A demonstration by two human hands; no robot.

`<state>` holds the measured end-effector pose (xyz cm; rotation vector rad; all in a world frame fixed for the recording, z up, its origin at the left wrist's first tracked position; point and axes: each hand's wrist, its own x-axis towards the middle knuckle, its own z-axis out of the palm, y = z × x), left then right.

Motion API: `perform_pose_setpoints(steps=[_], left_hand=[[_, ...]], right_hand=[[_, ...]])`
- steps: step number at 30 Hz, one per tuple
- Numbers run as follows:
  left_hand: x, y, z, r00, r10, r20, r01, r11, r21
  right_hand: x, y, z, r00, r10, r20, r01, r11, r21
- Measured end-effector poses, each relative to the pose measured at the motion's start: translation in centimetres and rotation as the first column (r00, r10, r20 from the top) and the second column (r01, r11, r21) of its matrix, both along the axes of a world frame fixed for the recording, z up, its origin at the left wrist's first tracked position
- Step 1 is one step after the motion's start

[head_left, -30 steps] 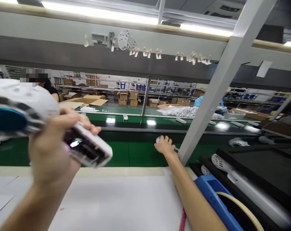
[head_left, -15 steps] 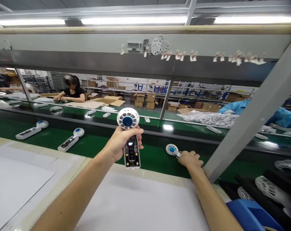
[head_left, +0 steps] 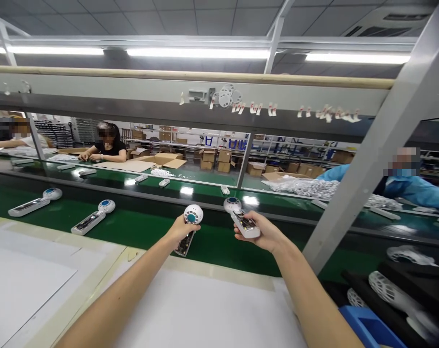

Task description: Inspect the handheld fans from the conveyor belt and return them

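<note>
My left hand (head_left: 180, 230) is closed round the neck of a white device (head_left: 193, 214) with a round blue-centred head and an open body showing a dark circuit board, held over the green belt's near edge. To its right my right hand (head_left: 260, 231) grips the body of a second such device (head_left: 247, 225), tilted, its round head pointing away and to the left. The two devices are apart. Two more lie on the green belt (head_left: 132, 232) at the left, one device (head_left: 89, 222) nearer and another device (head_left: 30, 207) farther left.
White sheets (head_left: 208, 309) cover the near worktop. A slanted grey post (head_left: 372, 130) rises at the right, beside a blue bin (head_left: 368, 328) and black trays with white housings (head_left: 389, 290). Several people work across the belt.
My right hand has lifted its device off the belt and brought it left. My left hand has lowered its device slightly away from me. The view has tilted up.
</note>
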<state>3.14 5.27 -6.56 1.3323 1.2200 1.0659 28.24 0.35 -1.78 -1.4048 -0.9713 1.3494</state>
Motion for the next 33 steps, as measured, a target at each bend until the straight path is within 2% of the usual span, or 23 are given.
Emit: perform_pose_setpoints(steps=[5, 8, 10, 13, 19, 22, 24, 27, 30, 33], left_hand=[[-0.2, 1.4, -2.4, 0.982, 0.069, -0.175, -0.052, 0.994, 0.098], [-0.6, 1.9, -3.6, 0.929, 0.139, -0.342, -0.089, 0.983, 0.158], [-0.9, 2.0, -4.1, 0.873, 0.174, -0.456, -0.095, 0.977, 0.19], [-1.5, 2.3, -4.4, 0.771, 0.212, -0.601, -0.087, 0.969, 0.23], [-2.2, 2.6, -4.9, 0.537, 0.266, -0.8, -0.097, 0.962, 0.254], [-2.3, 2.3, -4.7, 0.469, 0.293, -0.833, -0.11, 0.955, 0.274], [-2.4, 2.0, -3.9, 0.463, 0.318, -0.827, -0.108, 0.947, 0.304], [-2.3, 1.4, -1.4, 0.515, 0.355, -0.781, -0.089, 0.928, 0.363], [-2.0, 0.1, 2.2, 0.637, 0.349, -0.687, -0.034, 0.904, 0.427], [-1.6, -2.2, 5.7, 0.768, 0.282, -0.576, 0.05, 0.869, 0.492]], right_hand=[[-2.5, -2.8, 3.2, 0.994, 0.058, -0.093, -0.041, 0.982, 0.183], [-3.9, -4.5, 4.5, 0.992, 0.077, -0.097, -0.036, 0.929, 0.369], [-4.6, -5.6, 5.3, 0.991, 0.102, -0.087, -0.05, 0.883, 0.467], [-5.3, -7.1, 6.1, 0.988, 0.143, -0.054, -0.09, 0.832, 0.548], [-6.2, -8.5, 6.7, 0.981, 0.187, -0.053, -0.116, 0.78, 0.614], [-6.4, -8.6, 6.6, 0.976, 0.21, -0.05, -0.13, 0.76, 0.637], [-6.5, -8.6, 6.5, 0.974, 0.222, -0.048, -0.137, 0.744, 0.654], [-6.7, -8.7, 6.5, 0.971, 0.233, -0.046, -0.144, 0.734, 0.664], [-6.8, -8.8, 6.5, 0.971, 0.235, -0.044, -0.15, 0.742, 0.653], [-7.1, -8.9, 6.5, 0.971, 0.235, -0.033, -0.16, 0.752, 0.639]])
